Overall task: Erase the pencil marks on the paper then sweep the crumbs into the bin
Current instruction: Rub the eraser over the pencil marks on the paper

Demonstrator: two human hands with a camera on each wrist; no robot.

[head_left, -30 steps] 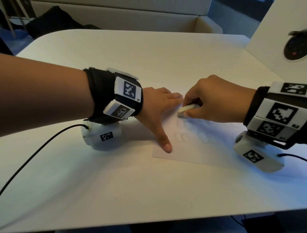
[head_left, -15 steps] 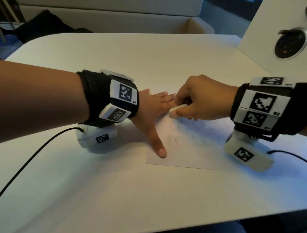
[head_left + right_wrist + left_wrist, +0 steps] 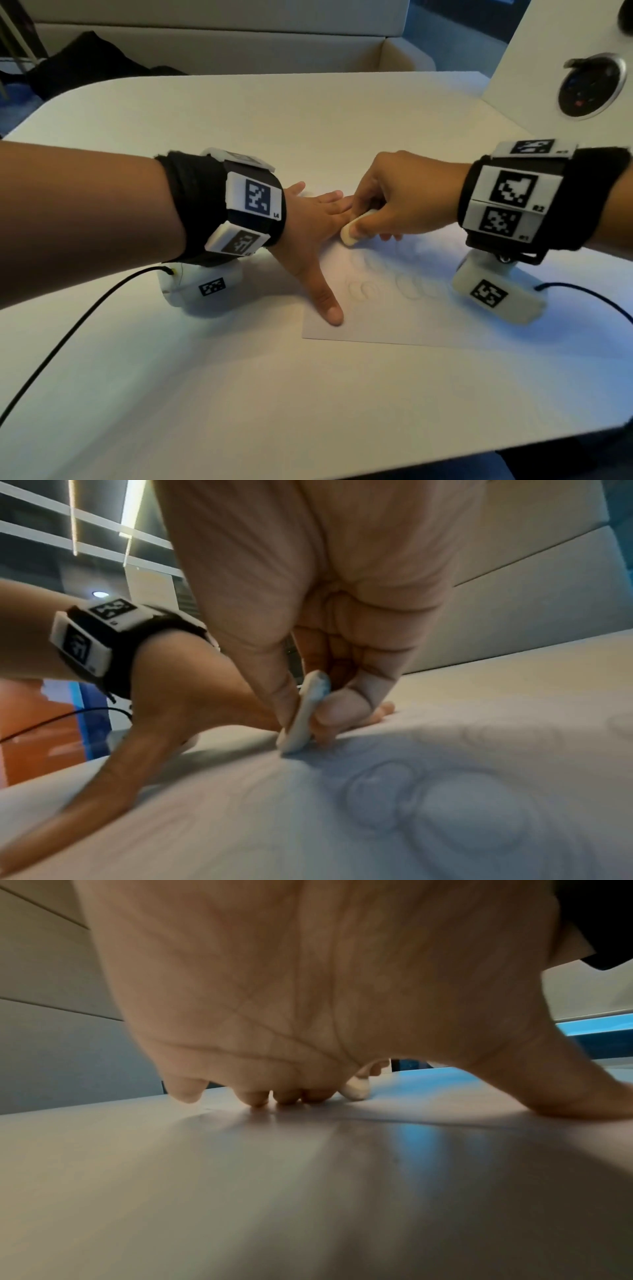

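A white sheet of paper [image 3: 394, 322] lies on the table, with faint pencil circles [image 3: 363, 289] drawn on it. My left hand [image 3: 315, 233] lies flat with spread straight fingers, pressing down the sheet's left side, thumb near the front corner. My right hand [image 3: 387, 209] pinches a small white eraser [image 3: 352, 233] between thumb and fingers, its tip touching the paper just beside my left fingers. The right wrist view shows the eraser [image 3: 304, 715] tilted, its lower end on the sheet, pencil loops [image 3: 431, 804] in front. In the left wrist view the eraser [image 3: 356, 1089] shows past my fingertips.
The white table [image 3: 239, 394] has a rounded front edge. A white upright panel [image 3: 565, 61] with a round dark socket [image 3: 591, 90] stands at the back right. A black cable [image 3: 68, 329] runs from my left wrist. A pale sofa [image 3: 222, 34] is behind the table.
My right hand with the eraser has shifted slightly left and away over the paper, close against my left fingers. My left hand has stayed pressed on the sheet.
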